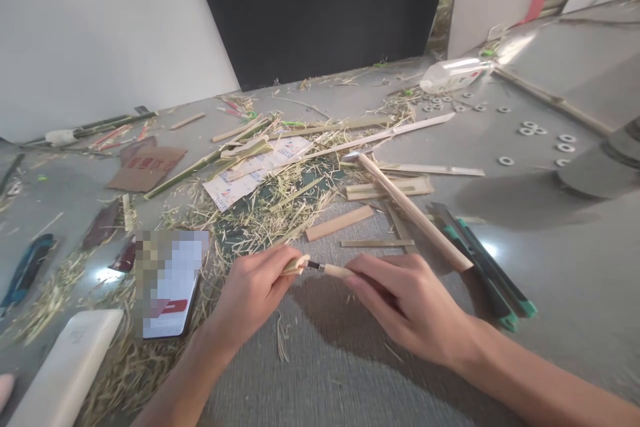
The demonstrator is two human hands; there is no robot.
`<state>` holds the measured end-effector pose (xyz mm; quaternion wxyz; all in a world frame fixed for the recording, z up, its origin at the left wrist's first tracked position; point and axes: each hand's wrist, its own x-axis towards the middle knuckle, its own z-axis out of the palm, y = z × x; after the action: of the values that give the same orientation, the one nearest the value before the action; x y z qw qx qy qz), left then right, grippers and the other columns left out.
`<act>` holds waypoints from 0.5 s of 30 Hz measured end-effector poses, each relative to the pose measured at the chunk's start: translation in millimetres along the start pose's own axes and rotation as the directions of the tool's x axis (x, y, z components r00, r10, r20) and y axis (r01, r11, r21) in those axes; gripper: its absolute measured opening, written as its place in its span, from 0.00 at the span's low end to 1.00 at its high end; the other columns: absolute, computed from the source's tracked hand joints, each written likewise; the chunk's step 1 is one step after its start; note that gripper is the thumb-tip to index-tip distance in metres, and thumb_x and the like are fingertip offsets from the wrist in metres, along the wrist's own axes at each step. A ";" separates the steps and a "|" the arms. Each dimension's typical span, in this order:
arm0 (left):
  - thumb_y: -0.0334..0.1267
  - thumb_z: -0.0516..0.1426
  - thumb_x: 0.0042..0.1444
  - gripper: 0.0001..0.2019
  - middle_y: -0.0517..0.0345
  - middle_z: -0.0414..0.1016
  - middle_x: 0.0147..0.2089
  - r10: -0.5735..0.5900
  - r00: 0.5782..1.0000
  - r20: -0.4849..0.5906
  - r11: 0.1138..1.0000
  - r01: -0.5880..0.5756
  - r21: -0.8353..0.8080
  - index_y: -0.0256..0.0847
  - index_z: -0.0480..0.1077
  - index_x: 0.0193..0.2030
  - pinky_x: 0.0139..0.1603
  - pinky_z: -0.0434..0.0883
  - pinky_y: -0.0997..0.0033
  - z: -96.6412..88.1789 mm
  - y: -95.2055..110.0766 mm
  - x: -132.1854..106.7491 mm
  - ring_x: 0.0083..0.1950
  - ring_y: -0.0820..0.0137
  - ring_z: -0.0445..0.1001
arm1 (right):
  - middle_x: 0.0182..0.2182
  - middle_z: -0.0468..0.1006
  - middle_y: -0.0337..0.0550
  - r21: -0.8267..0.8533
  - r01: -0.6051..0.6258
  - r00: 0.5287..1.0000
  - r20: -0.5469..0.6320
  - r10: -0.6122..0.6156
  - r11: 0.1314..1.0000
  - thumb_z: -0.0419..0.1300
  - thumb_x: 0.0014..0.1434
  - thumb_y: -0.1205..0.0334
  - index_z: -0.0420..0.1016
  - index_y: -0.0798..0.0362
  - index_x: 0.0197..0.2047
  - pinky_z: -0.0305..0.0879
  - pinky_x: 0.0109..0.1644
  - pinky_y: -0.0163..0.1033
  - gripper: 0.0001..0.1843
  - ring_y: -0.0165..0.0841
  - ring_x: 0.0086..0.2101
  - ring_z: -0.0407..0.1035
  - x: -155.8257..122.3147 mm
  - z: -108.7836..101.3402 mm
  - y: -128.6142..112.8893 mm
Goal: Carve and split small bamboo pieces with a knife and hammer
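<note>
My left hand (253, 293) is closed in a pinch on a small pale piece of bamboo (296, 265) just above the grey floor. My right hand (407, 303) is closed round a small carving knife with a light wooden handle (334, 271); its dark blade tip meets the bamboo piece. Both hands hover close together near the bottom centre of the view, over a patch of grey surface scattered with thin shavings.
A long wooden stick (413, 211) lies diagonally beyond my right hand, beside green-handled tools (483, 260). Bamboo strips, shavings and printed papers (255, 170) litter the middle. A phone (167, 283) and white block (65, 370) lie left; washers (530, 130) and a plastic bottle (453, 73) right.
</note>
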<state>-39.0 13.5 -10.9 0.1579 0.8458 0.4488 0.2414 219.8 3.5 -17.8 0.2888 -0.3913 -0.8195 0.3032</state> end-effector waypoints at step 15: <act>0.37 0.50 0.74 0.10 0.63 0.74 0.32 0.016 1.000 0.014 1.000 -0.017 0.013 0.40 0.71 0.43 0.33 0.65 0.74 0.0 -1.3 -1.5 0.31 0.74 0.72 | 0.21 0.59 0.34 0.001 0.015 1.000 -0.022 -0.015 1.000 0.51 0.75 0.59 0.70 0.54 0.36 0.47 0.27 0.36 0.16 0.25 0.22 0.51 0.5 -0.9 0.0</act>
<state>-40.6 13.0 -11.9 0.1535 0.8521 0.4423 0.2341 220.2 4.1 -17.1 0.3006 -0.3882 -0.8189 0.2972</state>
